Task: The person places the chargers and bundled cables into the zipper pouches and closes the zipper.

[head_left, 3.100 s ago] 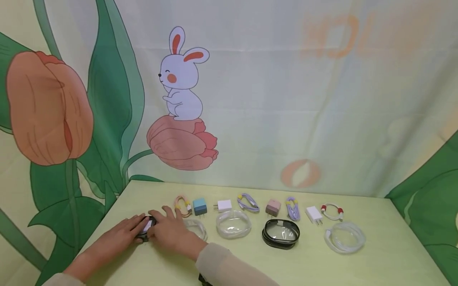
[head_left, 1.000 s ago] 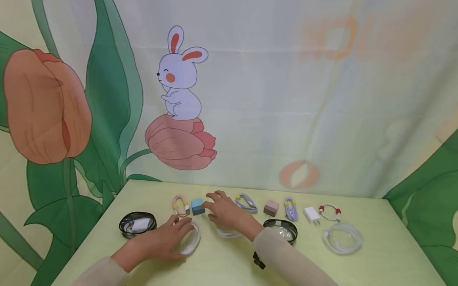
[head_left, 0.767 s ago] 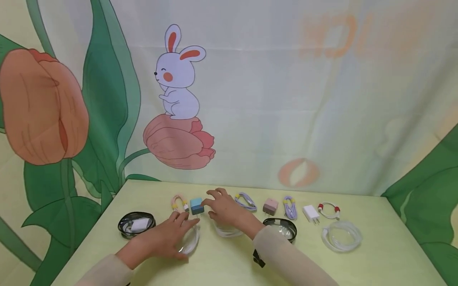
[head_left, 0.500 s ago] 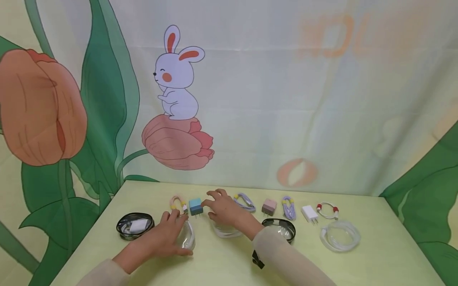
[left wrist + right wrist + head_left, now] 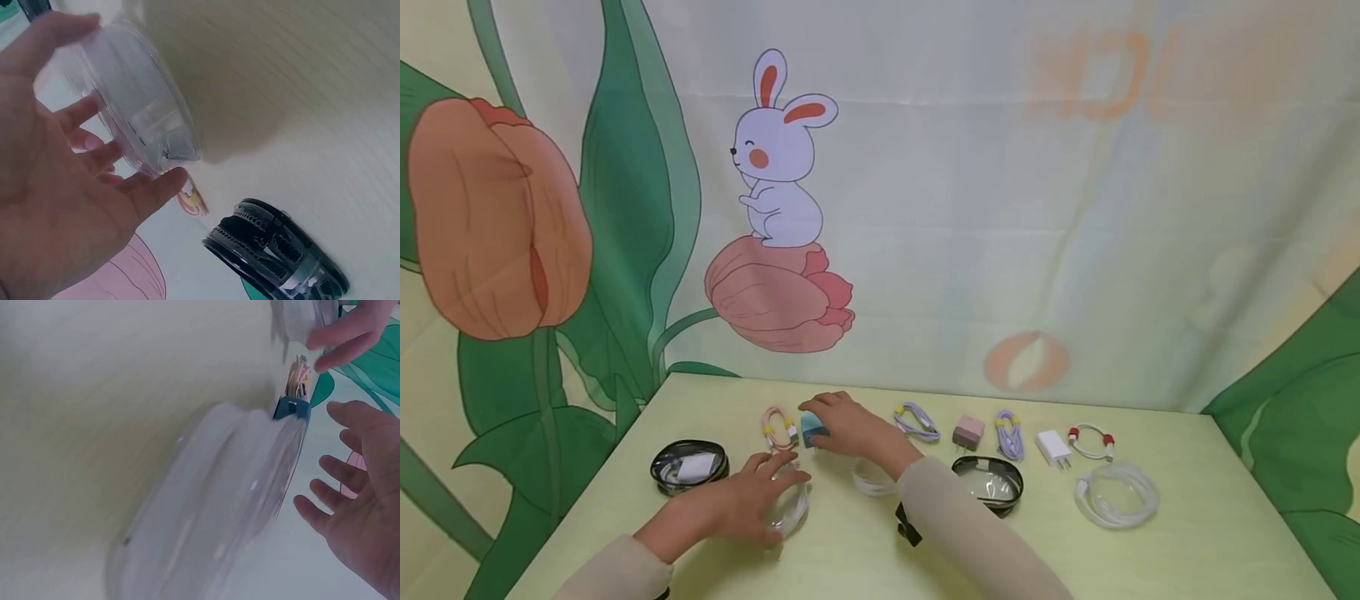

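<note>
My left hand (image 5: 737,504) grips a clear round zipper pouch (image 5: 150,94), thumb at one side and fingertips at the other. In the head view that pouch stands partly behind the fingers. My right hand (image 5: 848,423) reaches over a blue plug charger (image 5: 814,432), fingertips right at it. The right wrist view shows this hand with fingers spread and loosely bent, and the blue charger (image 5: 292,407) just past them. Under the right forearm sits another clear pouch with a whitish rim (image 5: 206,512), partly hidden in the head view.
A black-rimmed pouch (image 5: 691,465) with a white block inside lies far left; another (image 5: 988,483) sits right of centre. Behind are a pink cable (image 5: 778,429), purple cables (image 5: 916,422), a pink charger (image 5: 967,432), a white charger (image 5: 1054,450) and a red-tipped cable (image 5: 1092,442). A clear pouch (image 5: 1117,496) lies right.
Both hands have left the black-rimmed pouch at far left. My left hand now holds a clear pouch. Within the last half second my right hand has shifted left to the blue charger.
</note>
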Motion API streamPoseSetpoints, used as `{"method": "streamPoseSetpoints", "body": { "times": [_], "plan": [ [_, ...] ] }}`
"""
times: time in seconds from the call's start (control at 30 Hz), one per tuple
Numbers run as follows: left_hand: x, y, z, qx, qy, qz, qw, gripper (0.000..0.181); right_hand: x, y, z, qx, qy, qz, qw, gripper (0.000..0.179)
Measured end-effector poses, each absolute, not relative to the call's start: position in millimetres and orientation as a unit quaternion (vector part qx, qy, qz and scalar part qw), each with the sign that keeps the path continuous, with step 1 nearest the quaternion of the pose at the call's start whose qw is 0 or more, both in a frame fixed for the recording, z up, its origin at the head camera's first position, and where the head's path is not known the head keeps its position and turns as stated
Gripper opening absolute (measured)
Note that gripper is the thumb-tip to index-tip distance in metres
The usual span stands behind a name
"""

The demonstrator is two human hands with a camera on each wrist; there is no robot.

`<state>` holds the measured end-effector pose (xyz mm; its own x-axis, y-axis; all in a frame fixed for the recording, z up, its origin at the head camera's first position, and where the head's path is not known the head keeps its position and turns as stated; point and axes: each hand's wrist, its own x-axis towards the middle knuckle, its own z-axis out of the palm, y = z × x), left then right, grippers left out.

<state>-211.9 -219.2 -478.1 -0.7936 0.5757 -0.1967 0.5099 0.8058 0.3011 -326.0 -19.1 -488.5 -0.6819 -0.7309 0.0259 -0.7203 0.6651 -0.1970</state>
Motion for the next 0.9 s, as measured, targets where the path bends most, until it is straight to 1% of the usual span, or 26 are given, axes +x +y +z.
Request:
{"method": "streamPoseSetpoints", "body": {
  "times": [0.07,0.23,0.3,0.4,0.47,0.57,0.67,0.73,0.87,0.9],
  "plan": [
    [-212.0,-218.9,-479.1,0.279,0.942,0.129,0.135,0.077,-329.5,-26.8,-487.7,-0.394,0.912,-0.104,0.038,0.058],
    [-209.5,-217.8,-484.7,0.271,0.948,0.149,0.070,0.078,-335.9,-44.7,-490.3,-0.369,0.924,-0.081,0.059,0.068],
    [-206.8,-218.0,-486.1,0.260,0.951,0.158,0.054,0.080,-336.5,-53.2,-490.7,-0.358,0.928,-0.071,0.071,0.071],
    [-201.7,-220.8,-487.2,0.235,0.957,0.166,0.048,0.081,-336.4,-68.3,-492.1,-0.355,0.930,-0.057,0.083,0.071],
    [-198.5,-223.1,-486.8,0.220,0.959,0.170,0.052,0.082,-336.4,-77.7,-494.2,-0.356,0.930,-0.049,0.081,0.068],
    [-196.5,-226.1,-485.2,0.211,0.961,0.170,0.052,0.083,-336.7,-88.0,-498.2,-0.351,0.932,-0.038,0.076,0.055],
    [-196.7,-228.8,-482.3,0.214,0.962,0.166,0.043,0.083,-337.1,-93.8,-500.1,-0.333,0.939,-0.044,0.073,0.044],
    [-197.4,-230.2,-480.6,0.220,0.961,0.162,0.036,0.084,-336.6,-95.6,-499.6,-0.329,0.940,-0.054,0.075,0.040],
    [-199.4,-230.5,-478.0,0.244,0.957,0.154,0.021,0.086,-335.2,-96.3,-496.7,-0.355,0.929,-0.062,0.079,0.026],
    [-200.0,-230.0,-477.9,0.250,0.956,0.152,0.020,0.086,-334.8,-95.9,-496.0,-0.366,0.925,-0.062,0.082,0.027]
  ]
}}
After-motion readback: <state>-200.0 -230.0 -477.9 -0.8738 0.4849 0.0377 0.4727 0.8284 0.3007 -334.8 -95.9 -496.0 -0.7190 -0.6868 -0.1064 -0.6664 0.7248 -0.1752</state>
